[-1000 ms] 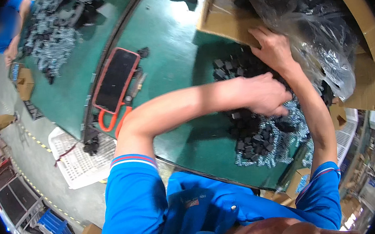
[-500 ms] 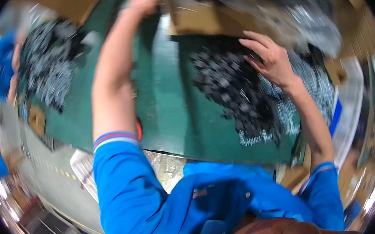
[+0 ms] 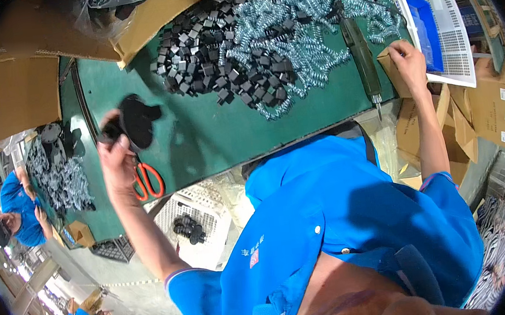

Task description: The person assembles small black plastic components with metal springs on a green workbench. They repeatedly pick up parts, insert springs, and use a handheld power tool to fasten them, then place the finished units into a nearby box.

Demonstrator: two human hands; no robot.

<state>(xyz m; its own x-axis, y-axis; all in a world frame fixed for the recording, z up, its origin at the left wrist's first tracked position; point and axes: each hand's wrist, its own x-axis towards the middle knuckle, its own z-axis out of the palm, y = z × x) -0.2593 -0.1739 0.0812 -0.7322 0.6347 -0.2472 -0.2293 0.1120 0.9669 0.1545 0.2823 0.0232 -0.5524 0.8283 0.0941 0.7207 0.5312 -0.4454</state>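
My left hand [image 3: 116, 159] is raised above the left part of the green table, closed round black rounded plastic parts [image 3: 139, 121]. One of these is a disc with a lobe at its side; motion blurs them a little. At the right, my right hand [image 3: 409, 66] has its fingers bent together at the edge of a small cardboard box [image 3: 392, 74]; what is between the fingertips is hidden. Left of that box lies a dark green powered screwdriver [image 3: 360, 60], its bit toward me. Orange-handled scissors [image 3: 149, 182] lie near my left wrist.
Black blocks [image 3: 211, 60] and metal springs [image 3: 315, 46] lie heaped on the green table [image 3: 213, 134]. A large cardboard box [image 3: 146, 21] stands at the far left. A white crate [image 3: 459, 43] with a blue bin is at the right, a white basket [image 3: 215, 238] below. A co-worker [image 3: 20, 200] works left.
My left hand has come back from the far side and now holds black parts. My right hand has moved from the black blocks to the small cardboard box. The view has turned.
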